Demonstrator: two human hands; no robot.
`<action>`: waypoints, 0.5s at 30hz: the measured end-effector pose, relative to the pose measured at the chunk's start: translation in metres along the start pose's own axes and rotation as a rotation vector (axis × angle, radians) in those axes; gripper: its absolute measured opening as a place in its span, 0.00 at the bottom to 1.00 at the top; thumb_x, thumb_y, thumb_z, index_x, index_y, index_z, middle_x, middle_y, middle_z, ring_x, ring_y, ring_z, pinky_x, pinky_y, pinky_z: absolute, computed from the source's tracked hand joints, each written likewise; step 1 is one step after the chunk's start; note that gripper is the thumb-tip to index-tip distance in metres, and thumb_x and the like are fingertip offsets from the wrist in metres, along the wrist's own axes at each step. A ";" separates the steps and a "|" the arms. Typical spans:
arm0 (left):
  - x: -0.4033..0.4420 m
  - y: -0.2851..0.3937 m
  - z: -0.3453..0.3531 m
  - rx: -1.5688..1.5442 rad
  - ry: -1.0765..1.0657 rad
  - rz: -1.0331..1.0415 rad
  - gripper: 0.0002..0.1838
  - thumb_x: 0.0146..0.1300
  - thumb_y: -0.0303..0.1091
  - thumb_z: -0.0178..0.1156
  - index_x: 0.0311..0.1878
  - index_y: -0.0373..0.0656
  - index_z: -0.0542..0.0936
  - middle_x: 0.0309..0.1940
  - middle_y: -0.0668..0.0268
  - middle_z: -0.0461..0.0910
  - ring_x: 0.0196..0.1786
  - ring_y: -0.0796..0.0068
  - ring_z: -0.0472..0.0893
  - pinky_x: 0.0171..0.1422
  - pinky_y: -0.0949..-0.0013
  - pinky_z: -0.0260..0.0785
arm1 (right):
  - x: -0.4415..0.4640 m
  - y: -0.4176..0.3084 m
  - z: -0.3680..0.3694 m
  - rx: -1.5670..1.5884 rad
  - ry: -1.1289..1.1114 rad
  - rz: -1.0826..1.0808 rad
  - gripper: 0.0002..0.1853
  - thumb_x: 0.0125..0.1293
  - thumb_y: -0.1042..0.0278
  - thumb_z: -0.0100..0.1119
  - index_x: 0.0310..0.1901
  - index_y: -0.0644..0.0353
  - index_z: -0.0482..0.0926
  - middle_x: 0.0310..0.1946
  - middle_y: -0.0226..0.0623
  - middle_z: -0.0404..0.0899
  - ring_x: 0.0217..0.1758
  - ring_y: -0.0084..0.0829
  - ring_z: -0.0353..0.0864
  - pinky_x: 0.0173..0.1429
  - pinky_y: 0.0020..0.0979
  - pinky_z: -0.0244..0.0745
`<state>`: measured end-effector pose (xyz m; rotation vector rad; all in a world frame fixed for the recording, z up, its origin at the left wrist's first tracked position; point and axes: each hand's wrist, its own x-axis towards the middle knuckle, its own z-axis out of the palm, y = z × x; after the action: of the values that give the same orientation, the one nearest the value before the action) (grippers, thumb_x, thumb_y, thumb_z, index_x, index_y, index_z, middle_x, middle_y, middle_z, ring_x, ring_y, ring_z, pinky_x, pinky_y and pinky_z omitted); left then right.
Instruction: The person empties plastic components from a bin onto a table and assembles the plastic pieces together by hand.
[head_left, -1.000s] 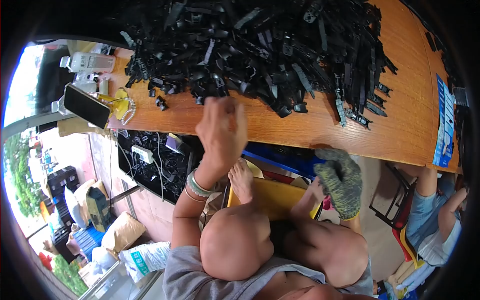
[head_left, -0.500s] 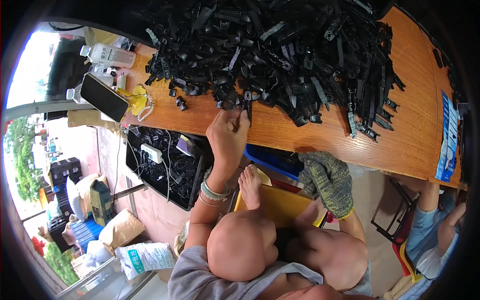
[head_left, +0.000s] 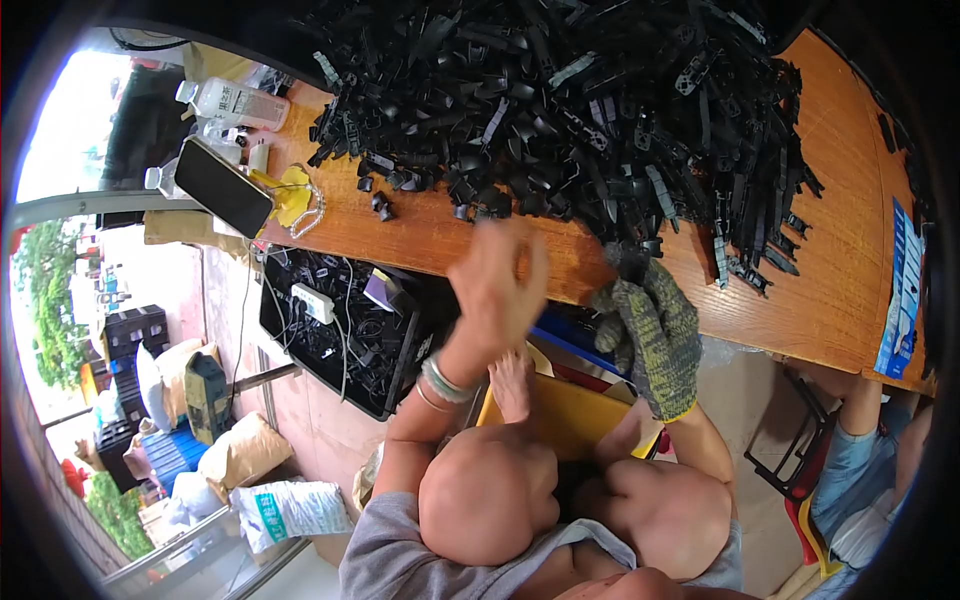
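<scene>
My left hand (head_left: 498, 285) is bare, with bracelets at the wrist. It is smeared by motion over the table's front edge, thumb and fingers apart with nothing visible between them. My right hand (head_left: 652, 340) wears a grey-green knitted glove and reaches the table edge. Its fingers are closed around a dark, blurred black plastic part (head_left: 628, 262); the exact shape is unclear. Beyond both hands lies a large heap of black plastic parts (head_left: 560, 130), with some short loose pieces (head_left: 382, 207) at its left.
The wooden table (head_left: 840, 240) carries a phone (head_left: 225, 187), a bottle (head_left: 235, 103) and a blue printed packet (head_left: 897, 290). Below are a black crate (head_left: 340, 365) with a power strip (head_left: 312, 303), a blue tray (head_left: 570, 340) and a yellow bin (head_left: 560, 405). Another person's arm (head_left: 858, 410) shows at right.
My left hand has come back from the heap's edge, its pinch on a black part loosened. My gloved right hand has moved up to the table edge. The view has shifted slightly.
</scene>
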<state>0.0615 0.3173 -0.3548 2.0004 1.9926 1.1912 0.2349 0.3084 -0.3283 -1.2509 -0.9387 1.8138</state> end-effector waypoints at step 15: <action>0.005 0.014 0.011 -0.803 0.042 -0.453 0.06 0.56 0.16 0.52 0.37 0.34 0.70 0.24 0.69 0.74 0.24 0.86 0.73 0.26 0.80 0.66 | -0.017 -0.002 -0.020 0.082 0.147 0.001 0.18 0.65 0.71 0.52 0.56 0.63 0.73 0.28 0.32 0.79 0.20 0.15 0.70 0.21 0.16 0.63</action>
<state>0.0785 0.3249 -0.3523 1.0813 1.4821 1.5590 0.2589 0.2974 -0.3244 -1.3139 -0.7751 1.7179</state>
